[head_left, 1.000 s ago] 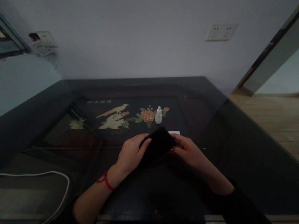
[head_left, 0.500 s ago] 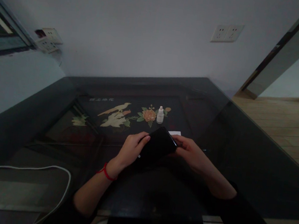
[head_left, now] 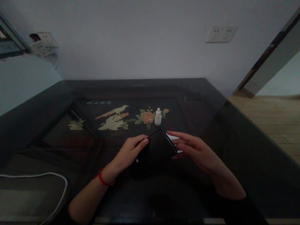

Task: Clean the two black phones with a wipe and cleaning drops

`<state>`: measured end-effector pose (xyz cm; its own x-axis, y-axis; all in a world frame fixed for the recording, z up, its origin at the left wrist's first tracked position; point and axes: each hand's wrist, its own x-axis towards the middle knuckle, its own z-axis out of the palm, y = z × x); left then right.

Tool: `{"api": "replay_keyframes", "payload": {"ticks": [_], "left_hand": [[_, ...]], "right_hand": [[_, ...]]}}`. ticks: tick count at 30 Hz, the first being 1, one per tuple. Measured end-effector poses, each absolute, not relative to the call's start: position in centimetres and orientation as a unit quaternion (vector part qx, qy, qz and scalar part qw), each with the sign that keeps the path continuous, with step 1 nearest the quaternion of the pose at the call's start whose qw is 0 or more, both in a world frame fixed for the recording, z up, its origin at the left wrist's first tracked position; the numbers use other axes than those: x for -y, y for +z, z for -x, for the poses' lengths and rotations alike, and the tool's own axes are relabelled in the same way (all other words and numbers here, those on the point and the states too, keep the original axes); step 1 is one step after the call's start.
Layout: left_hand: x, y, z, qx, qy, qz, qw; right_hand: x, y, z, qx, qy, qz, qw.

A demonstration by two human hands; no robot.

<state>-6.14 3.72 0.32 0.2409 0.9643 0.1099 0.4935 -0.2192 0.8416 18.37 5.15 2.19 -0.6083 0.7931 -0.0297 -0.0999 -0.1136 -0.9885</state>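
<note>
My left hand [head_left: 132,149], with a red cord bracelet [head_left: 104,177] at its wrist, is closed on the left side of a flat, glossy black phone [head_left: 159,148]; its thumb rests on top. The phone is tilted above the dark table. At the phone's right edge, my right hand [head_left: 194,148] has its fingers stretched and apart; whether a fingertip touches the edge is hard to tell. A white piece [head_left: 172,137], perhaps paper, shows partly between these fingers and behind the phone. Beyond the phone a small clear bottle [head_left: 158,117] with a white cap stands upright.
The dark glossy table [head_left: 206,119] bears a bird-and-flower picture [head_left: 115,119] and meets the wall at the back. A white cable [head_left: 31,175] curves across the front left. Wall sockets [head_left: 221,34] are at the upper right, with more sockets [head_left: 44,43] at the left.
My right hand has loosened from the phone's right edge and its fingers have spread outward. My left hand keeps its hold. The view has shifted slightly.
</note>
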Motion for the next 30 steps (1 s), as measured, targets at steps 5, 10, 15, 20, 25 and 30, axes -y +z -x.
{"api": "replay_keyframes", "payload": {"ticks": [5,10,15,20,25,30], "left_hand": [[-3.5,0.6,6.2,-0.478,0.307,-0.738,0.364],[-3.2,0.9,6.2,-0.454,0.285,-0.768,0.35],[-3.1,1.2,6.3,-0.46,0.268,-0.778,0.333],[-3.2,1.2,6.4,-0.464,0.25,-0.789,0.315],[-2.9,1.8,6.4,-0.448,0.238,-0.804,0.312],[-2.3,2.5,6.3,-0.42,0.226,-0.832,0.284]], "right_hand": [[-5.4,2.0,-18.7,0.631,0.679,0.283,0.245],[-5.2,2.2,-18.7,0.657,0.68,0.248,0.213],[-4.8,2.3,-18.4,0.645,0.685,0.256,0.223],[-4.7,1.8,-18.0,0.637,0.687,0.268,0.223],[-4.7,1.8,-18.1,0.636,0.666,0.314,0.233],[-4.5,3.1,-18.8,0.654,0.674,0.295,0.176]]}}
